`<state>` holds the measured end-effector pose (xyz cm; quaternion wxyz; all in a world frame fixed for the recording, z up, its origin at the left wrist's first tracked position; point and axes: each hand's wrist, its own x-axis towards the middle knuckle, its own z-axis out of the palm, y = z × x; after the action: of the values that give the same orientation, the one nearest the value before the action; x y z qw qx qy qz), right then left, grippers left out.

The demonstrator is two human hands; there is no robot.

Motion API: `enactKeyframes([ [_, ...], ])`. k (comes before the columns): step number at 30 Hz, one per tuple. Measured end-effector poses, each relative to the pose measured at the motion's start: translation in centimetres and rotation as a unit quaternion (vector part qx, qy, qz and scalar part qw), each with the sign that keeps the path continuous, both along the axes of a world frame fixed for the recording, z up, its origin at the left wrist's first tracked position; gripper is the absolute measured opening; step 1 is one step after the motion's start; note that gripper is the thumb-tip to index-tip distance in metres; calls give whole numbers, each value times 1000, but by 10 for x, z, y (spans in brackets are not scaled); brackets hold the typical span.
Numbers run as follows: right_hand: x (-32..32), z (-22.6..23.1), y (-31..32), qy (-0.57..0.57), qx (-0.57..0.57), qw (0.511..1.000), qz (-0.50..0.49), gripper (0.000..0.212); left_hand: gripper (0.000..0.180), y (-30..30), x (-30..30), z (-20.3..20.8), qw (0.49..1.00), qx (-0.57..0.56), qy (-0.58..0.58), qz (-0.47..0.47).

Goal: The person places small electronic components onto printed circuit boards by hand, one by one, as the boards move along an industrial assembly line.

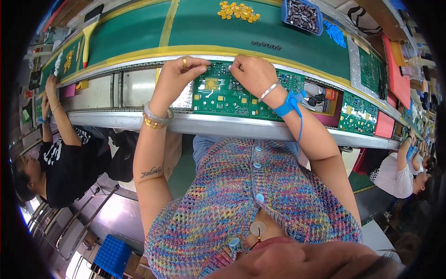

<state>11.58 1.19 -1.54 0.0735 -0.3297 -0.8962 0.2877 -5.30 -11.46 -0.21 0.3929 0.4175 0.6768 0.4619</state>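
Observation:
A green circuit board (pixel 223 108) with several small yellow square parts lies across the metal rails in front of me. My left hand (pixel 179 76) is at the board's far left corner, thumb and index fingertips drawn together at its edge. Whatever is between them is too small to make out. My right hand (pixel 254 76) is over the far middle of the same board, fingers curled and thumb against the index finger. Its fingertips touch or nearly touch the board, and I cannot tell what they hold. A blue wrist strap (pixel 288 104) circles my right wrist.
Beyond the rail, a green work surface (pixel 204 28) holds yellow disc parts (pixel 239 11), a row of black parts (pixel 266 45), a blue bin (pixel 302 18) of dark cylindrical parts and blue parts (pixel 334 33). A brush (pixel 88 37) lies left. Another board (pixel 357 114) sits right. Co-workers are on both sides.

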Motion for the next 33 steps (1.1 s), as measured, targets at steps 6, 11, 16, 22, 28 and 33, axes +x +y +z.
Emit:
enactKeyframes([
  [6, -8, 5, -1, -43, 3, 999, 4, 22, 18, -28, 0, -21, 995, -26, -88, 32],
  [11, -13, 11, -2, -81, 15, 997, 9, 24, 17, -33, 1, -29, 989, -40, -140, 32],
  [16, -13, 7, 0, -88, 19, 996, -2, 21, 13, -33, 3, -30, 988, -41, -146, 26],
  [22, -18, 6, 0, -93, 40, 995, 1, 21, 13, -32, 6, -30, 989, -31, -143, 29],
  [28, -1, 29, 6, -64, 4, 997, 49, 31, 12, -28, 19, -25, 991, -59, -118, 20],
  [33, 54, 36, 12, 46, -118, 991, 54, 16, 9, -23, 47, -14, 999, -1, -33, -25],
])
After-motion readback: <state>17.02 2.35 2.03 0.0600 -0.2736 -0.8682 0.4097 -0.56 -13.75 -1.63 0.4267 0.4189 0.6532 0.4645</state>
